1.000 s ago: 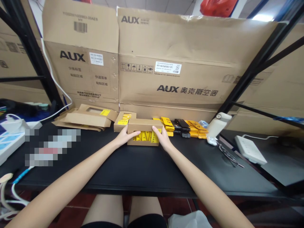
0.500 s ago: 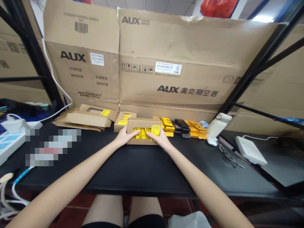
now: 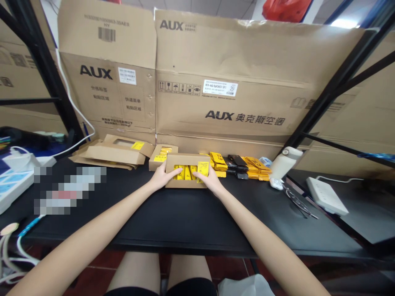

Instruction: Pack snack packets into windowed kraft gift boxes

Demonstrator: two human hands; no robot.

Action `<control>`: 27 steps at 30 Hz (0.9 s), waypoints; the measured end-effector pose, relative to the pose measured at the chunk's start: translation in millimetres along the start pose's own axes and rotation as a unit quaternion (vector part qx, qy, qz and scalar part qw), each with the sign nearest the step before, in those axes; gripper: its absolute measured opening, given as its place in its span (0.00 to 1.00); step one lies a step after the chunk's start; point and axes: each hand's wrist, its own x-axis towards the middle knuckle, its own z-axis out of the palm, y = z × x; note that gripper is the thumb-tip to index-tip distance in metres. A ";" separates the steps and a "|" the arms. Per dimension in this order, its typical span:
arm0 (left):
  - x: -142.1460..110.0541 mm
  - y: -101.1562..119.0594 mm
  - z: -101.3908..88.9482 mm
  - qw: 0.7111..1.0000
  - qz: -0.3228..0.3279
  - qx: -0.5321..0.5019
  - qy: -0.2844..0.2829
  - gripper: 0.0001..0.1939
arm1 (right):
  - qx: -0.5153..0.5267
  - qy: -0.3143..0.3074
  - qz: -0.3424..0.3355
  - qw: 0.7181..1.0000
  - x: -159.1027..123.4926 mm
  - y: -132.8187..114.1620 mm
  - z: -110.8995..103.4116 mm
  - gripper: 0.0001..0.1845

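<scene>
A small brown cardboard box [image 3: 187,159] with a window front stands on the black table [image 3: 185,218], showing several yellow packets [image 3: 185,171] inside. My left hand [image 3: 162,177] grips the box's left end, thumb across the window. My right hand [image 3: 210,182] holds the right end, thumb pressing on a yellow packet by the window. A second like box [image 3: 159,158] sits just behind to the left.
Loose yellow and black packets [image 3: 240,164] lie right of the box, beside a white bottle [image 3: 283,163] and a white flat device [image 3: 326,195]. Flattened small cartons [image 3: 111,153] lie at left. Big AUX cardboard sheets [image 3: 222,82] wall off the back; black rack struts [image 3: 333,82] frame both sides.
The box tilted so its window faces me more. My right hand slid from the box's right edge inward, its thumb now over the yellow packets. The left hand kept its grip.
</scene>
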 end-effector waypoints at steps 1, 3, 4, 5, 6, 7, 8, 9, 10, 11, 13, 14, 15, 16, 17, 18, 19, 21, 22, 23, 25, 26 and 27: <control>-0.1 -0.1 -0.1 1.000 0.000 -0.001 -0.001 0.30 | 0.002 -0.002 0.001 1.000 -0.2 -0.1 0.1 0.35; -0.6 0.1 -0.2 1.000 0.003 -0.005 -0.004 0.31 | 0.003 -0.013 -0.003 1.000 -0.8 -0.5 0.5 0.37; -1.0 0.2 -0.2 1.000 0.006 -0.007 -0.006 0.31 | 0.003 -0.018 -0.011 1.000 -0.9 -0.4 0.8 0.39; -1.4 0.3 -0.3 1.000 0.010 -0.007 -0.007 0.32 | 0.002 -0.022 -0.022 1.000 -1.0 0.0 1.1 0.40; -1.8 0.3 -0.4 1.000 0.015 -0.004 -0.009 0.33 | 0.002 -0.023 -0.034 0.999 -0.8 0.9 1.4 0.42; -2.0 0.3 -0.5 1.000 0.021 -0.001 -0.010 0.34 | 0.001 -0.022 -0.045 0.999 -0.5 2.3 1.5 0.43; -2.1 0.1 -0.6 1.000 0.026 0.003 -0.012 0.35 | -0.001 -0.019 -0.054 0.998 0.1 4.1 1.5 0.44; -2.1 -0.1 -0.7 0.999 0.030 0.007 -0.013 0.36 | -0.004 -0.015 -0.061 0.998 0.8 6.2 1.4 0.45; -2.0 -0.2 -0.8 0.999 0.033 0.009 -0.014 0.36 | -0.009 -0.013 -0.065 0.998 1.6 8.5 1.1 0.46; -1.8 -0.4 -0.9 0.999 0.034 0.010 -0.016 0.36 | -0.015 -0.012 -0.069 0.997 2.4 10.8 0.7 0.46; -1.4 -0.5 -1.0 0.999 0.033 0.012 -0.017 0.36 | -0.028 -0.008 -0.075 0.997 3.6 14.3 0.1 0.48; -1.2 -0.5 -1.0 0.999 0.033 0.013 -0.017 0.36 | -0.032 -0.005 -0.079 0.996 3.9 15.4 -0.1 0.48; -1.1 -0.5 -1.0 0.999 0.032 0.016 -0.016 0.36 | -0.035 -0.001 -0.083 0.996 4.0 15.8 0.0 0.47; -0.9 -0.6 -0.9 0.999 0.032 0.020 -0.015 0.36 | -0.037 0.004 -0.087 0.995 3.8 15.7 0.2 0.47; -0.8 -0.8 -0.9 0.999 0.032 0.024 -0.015 0.36 | -0.037 0.008 -0.090 0.995 3.6 15.2 0.5 0.46; -0.6 -1.2 -0.9 0.999 0.032 0.028 -0.014 0.35 | -0.037 0.011 -0.091 0.995 3.2 14.3 0.9 0.45; -0.4 -1.8 -1.0 0.999 0.033 0.031 -0.013 0.35 | -0.036 0.013 -0.090 0.995 2.8 13.3 1.3 0.45; 0.2 -3.4 -1.2 0.999 0.036 0.036 -0.011 0.35 | -0.035 0.013 -0.082 0.996 2.2 11.2 1.9 0.44; 0.5 -4.2 -1.3 0.999 0.038 0.036 -0.010 0.35 | -0.035 0.012 -0.078 0.996 2.1 10.5 2.0 0.44; 0.8 -4.9 -1.4 0.999 0.039 0.037 -0.009 0.35 | -0.035 0.012 -0.075 0.996 2.0 9.9 2.1 0.44; 1.0 -5.7 -1.6 0.998 0.040 0.037 -0.010 0.35 | -0.036 0.011 -0.072 0.997 2.2 9.5 1.8 0.43; 0.9 -5.6 -1.7 0.999 0.039 0.037 -0.010 0.35 | -0.035 0.011 -0.071 0.997 2.2 9.5 1.6 0.43; 0.7 -5.1 -1.8 0.999 0.037 0.038 -0.010 0.35 | -0.034 0.010 -0.069 0.997 2.2 9.6 1.4 0.43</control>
